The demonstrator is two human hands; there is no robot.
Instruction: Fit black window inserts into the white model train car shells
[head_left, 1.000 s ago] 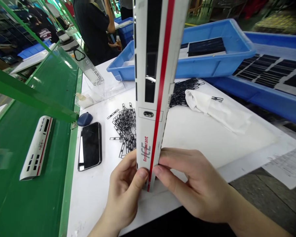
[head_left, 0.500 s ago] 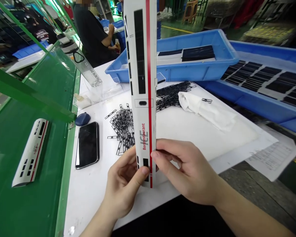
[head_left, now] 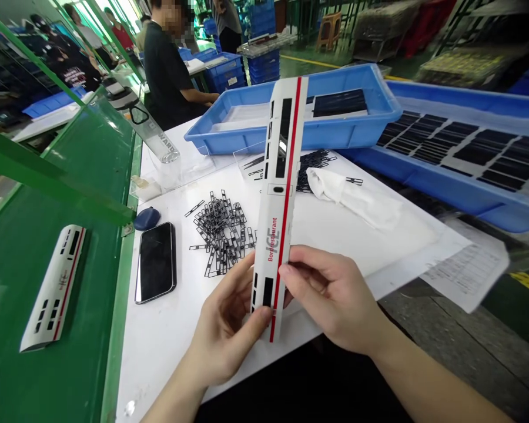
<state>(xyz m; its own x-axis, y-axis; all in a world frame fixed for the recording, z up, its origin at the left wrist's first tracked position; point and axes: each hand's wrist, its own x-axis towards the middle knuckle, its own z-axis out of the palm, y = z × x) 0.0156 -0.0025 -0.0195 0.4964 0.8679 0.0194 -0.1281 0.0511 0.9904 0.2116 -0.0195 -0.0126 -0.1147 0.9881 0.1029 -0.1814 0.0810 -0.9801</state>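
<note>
Between both hands I hold a white model train car shell [head_left: 273, 205] with a red stripe, black windows and "Bordrestaurant ICE" lettering. It stands tilted, its far end raised toward the back. My left hand [head_left: 229, 323] grips the lower left side, thumb on the printed face near the bottom end. My right hand [head_left: 330, 299] pinches the right edge a little higher, thumb by the red stripe. Fingers behind the shell are partly hidden. Left of the shell lies a heap of small black window frame pieces [head_left: 220, 229]; another dark pile [head_left: 312, 167] is partly covered behind it.
A phone [head_left: 156, 262], a dark blue rounded object [head_left: 147, 218] and a clear bottle [head_left: 152, 129] are at the left. A similar shell [head_left: 55, 288] lies on the green surface. Blue bins [head_left: 348, 132] stand behind, a white cloth [head_left: 357, 200] at right. A co-worker [head_left: 170, 70] sits beyond.
The shell's top end has tipped down and away, leaning right, so its whole length now shows. Both hands keep hold of it. The co-worker's arm has lowered.
</note>
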